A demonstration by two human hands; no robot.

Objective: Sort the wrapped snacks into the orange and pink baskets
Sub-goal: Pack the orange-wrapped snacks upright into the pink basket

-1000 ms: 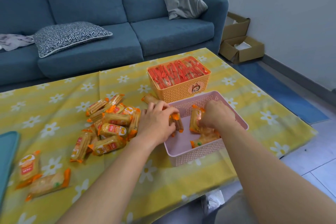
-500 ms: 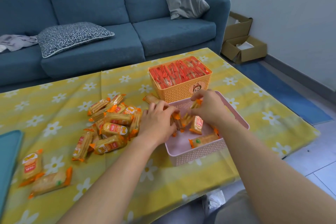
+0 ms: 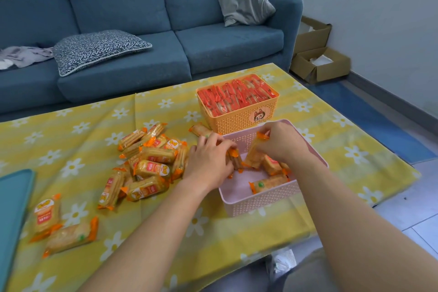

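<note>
The pink basket (image 3: 260, 201) sits near the table's front right, holding a few orange-wrapped cracker packs (image 3: 269, 184). Behind it stands the orange basket (image 3: 237, 121), packed full of red-wrapped snacks. My left hand (image 3: 208, 161) is over the pink basket's left rim, closed on a cracker pack (image 3: 234, 161). My right hand (image 3: 282, 142) is inside the pink basket, gripping another cracker pack (image 3: 254, 154) held upright and tilted. A pile of orange-wrapped packs (image 3: 147, 161) lies left of the basket.
Two stray packs (image 3: 59, 227) lie near the table's front left, beside a teal tray edge (image 3: 11, 208). One pack (image 3: 200, 129) lies by the orange basket. A blue sofa (image 3: 142, 31) stands behind the yellow daisy tablecloth (image 3: 94, 114); cardboard boxes (image 3: 317, 64) sit on the floor at right.
My right hand rose from the basket's floor toward its far side, lifting a cracker pack upright. My left hand stayed at the basket's left rim with its pack.
</note>
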